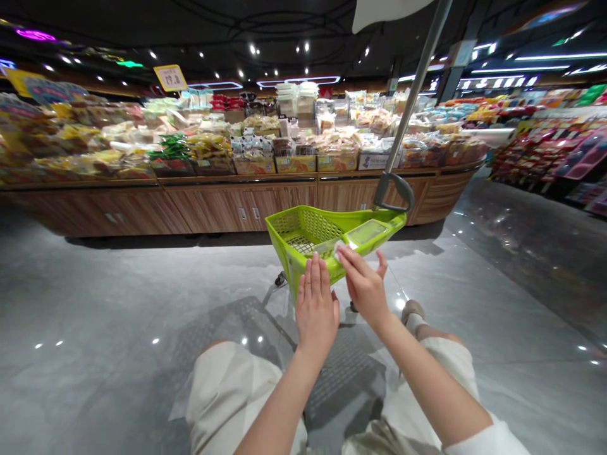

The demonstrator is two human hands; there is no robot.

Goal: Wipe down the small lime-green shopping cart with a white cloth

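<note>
Both arms (290, 398) stretched out front
Left hand (317, 309) is flat, fingers together; right hand (367, 287) kinda curls, one finger poking up.

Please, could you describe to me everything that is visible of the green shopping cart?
The green shopping cart looks like plastic, with latticed basket walls and floor, a clear-looking panel towards the right end, and a dark grey looped handle there, where a metal pole rises. It stands upright on the shiny floor, on small wheels, before a wooden counter. The right hand has a white wad at the near rim; the left hand overlaps that rim, contact unclear.
</note>
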